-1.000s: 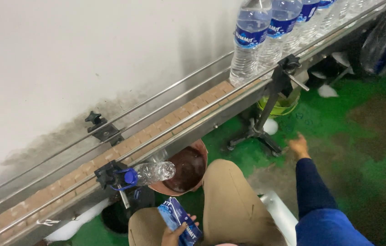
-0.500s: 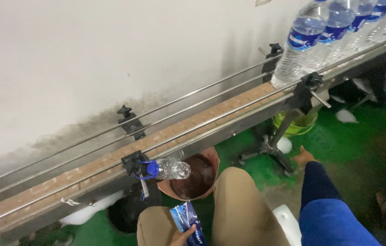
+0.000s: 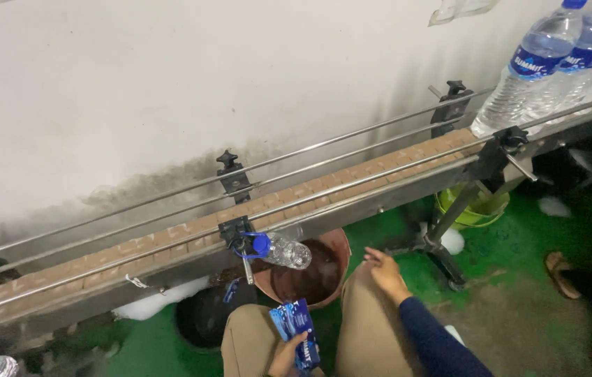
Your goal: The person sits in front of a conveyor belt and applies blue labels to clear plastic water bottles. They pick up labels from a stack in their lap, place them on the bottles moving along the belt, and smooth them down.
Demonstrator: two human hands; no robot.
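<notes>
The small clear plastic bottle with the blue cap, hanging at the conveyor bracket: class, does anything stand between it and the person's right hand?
Nothing visible does. The small clear plastic bottle with the blue cap hangs sideways over the brown round bucket. The right hand rests on the knee beside that bucket, with only the bucket's open rim below the gap between them.

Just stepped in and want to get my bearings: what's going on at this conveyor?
A seated person faces a conveyor belt along a white wall. Their left hand holds a small stack of blue labels over their lap; their right hand rests on their knee, holding nothing. A small clear bottle with a blue cap hangs sideways from the rail bracket above a brown bucket. A row of labelled water bottles stands on the belt at the right. A green bucket sits on the green floor below.
</notes>
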